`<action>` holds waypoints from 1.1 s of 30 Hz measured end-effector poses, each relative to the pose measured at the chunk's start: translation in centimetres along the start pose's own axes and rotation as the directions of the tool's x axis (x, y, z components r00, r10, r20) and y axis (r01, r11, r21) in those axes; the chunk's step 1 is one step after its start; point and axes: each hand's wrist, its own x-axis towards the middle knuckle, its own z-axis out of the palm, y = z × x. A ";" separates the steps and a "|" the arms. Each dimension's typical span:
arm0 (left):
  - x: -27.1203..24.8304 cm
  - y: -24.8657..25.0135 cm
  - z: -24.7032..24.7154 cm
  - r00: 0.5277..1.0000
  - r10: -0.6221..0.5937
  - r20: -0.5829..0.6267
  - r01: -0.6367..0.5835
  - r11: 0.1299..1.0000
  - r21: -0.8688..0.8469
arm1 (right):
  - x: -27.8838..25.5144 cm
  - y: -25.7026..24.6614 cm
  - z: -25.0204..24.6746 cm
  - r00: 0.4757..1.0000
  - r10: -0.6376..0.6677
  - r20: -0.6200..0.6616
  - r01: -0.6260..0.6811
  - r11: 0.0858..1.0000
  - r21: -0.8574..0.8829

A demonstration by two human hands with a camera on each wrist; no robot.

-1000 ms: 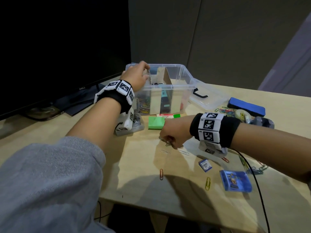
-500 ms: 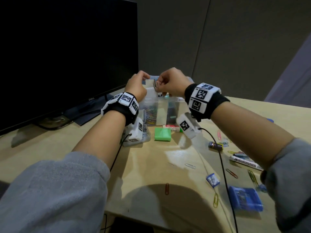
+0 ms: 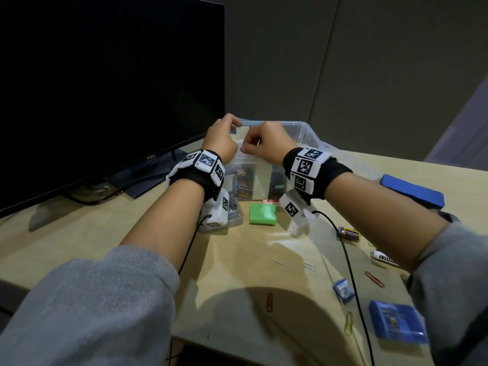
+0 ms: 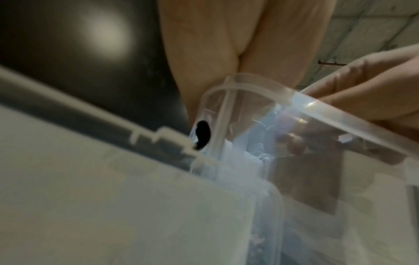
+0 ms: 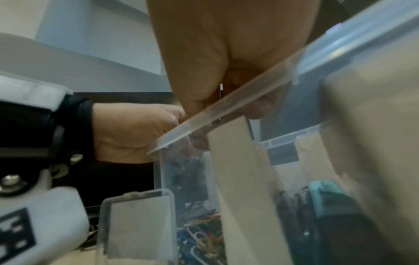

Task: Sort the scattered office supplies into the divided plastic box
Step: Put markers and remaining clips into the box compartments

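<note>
The clear divided plastic box (image 3: 303, 133) stands at the back of the desk, with cardboard dividers (image 5: 235, 161) inside. My left hand (image 3: 224, 136) grips the box's left corner rim (image 4: 249, 86). My right hand (image 3: 264, 143) hovers curled over the leftmost compartment, beside the left hand (image 5: 136, 134). It pinches a thin silver paper clip (image 5: 221, 93) just above the front rim (image 5: 226, 111). Coloured paper clips (image 3: 244, 178) fill that compartment. Loose paper clips lie on the desk: silver (image 3: 277, 262), red (image 3: 269, 301), yellow (image 3: 348, 323).
A dark monitor (image 3: 105, 88) stands left of the box. In front of the box lie a small clear case (image 3: 232, 212) and a green pad (image 3: 262, 213). At the right are a battery (image 3: 349, 234), a blue eraser (image 3: 412, 190) and a blue packet (image 3: 396, 323).
My right hand lifted the silver paper clip from the desk and moved up to the box's left compartment. The left hand has kept its hold on the rim.
</note>
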 end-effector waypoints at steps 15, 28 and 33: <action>-2.6 4.9 1.2 0.913 0.404 0.058 -0.332 0.653 0.681 | -11.5 9.2 -12.2 0.960 0.280 -0.001 -0.254 0.871 -0.421; -10.1 14.1 14.6 0.561 0.273 0.781 -0.724 0.618 0.305 | -18.1 15.5 -13.7 0.643 0.704 0.302 -0.373 0.632 -0.679; -9.7 15.3 17.5 0.485 0.154 0.861 -0.725 0.621 0.297 | -17.7 15.6 -13.3 0.651 0.671 0.355 -0.291 0.653 -0.699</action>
